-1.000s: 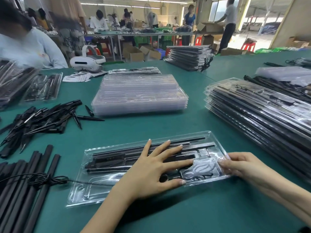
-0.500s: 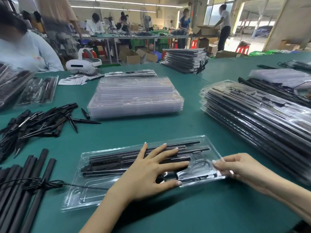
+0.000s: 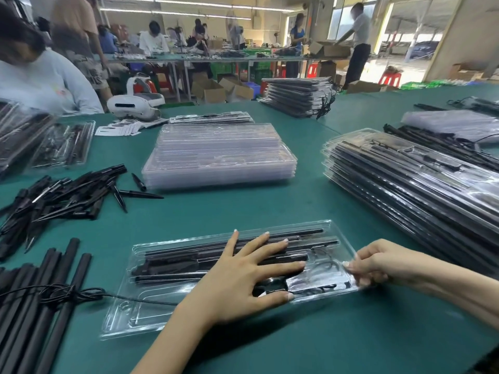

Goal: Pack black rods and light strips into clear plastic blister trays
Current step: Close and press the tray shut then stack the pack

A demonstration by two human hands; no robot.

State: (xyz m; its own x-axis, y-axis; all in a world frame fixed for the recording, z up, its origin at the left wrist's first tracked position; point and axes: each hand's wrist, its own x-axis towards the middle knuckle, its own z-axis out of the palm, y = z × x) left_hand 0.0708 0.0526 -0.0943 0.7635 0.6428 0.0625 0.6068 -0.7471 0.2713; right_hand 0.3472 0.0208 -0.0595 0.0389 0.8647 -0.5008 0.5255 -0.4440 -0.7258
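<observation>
1. Item: blister tray [image 3: 172, 317], clear plastic, lying flat and lengthwise on the green worktop [image 3: 337, 341] directly in front of me, its lid half folded over the far part, its near-left part still uncovered.
2. Contents: black rods [image 3: 189, 261] seated in the long channels; a coiled cable shows under the plastic at the right end. I cannot tell whether every piece sits fully in its recess.
3. Left hand [image 3: 243, 282]: fingers [image 3: 280, 264] straight and spread, palm down, pressing on the lid over the rods; nothing is gripped.
4. Right hand [image 3: 383, 263]: fingertips [image 3: 351, 265] curled and pinching the tray's right-hand edge.
5. Step in hand, as I judge it: closing the lid over the loaded tray.
6. Method I would follow: keep my left palm flat so the rods cannot lift; square the lid edge to the base with the right pinch; press along the rim until it seats; check that the loose black cord [image 3: 129, 298] at the tray's left is not trapped.
7. Risk: uneven pressure may buckle the thin plastic or pop a rod out.
8. Nearby stock: empty trays [image 3: 218, 155] stacked beyond; packed trays [image 3: 410, 184] stacked to the right.
</observation>
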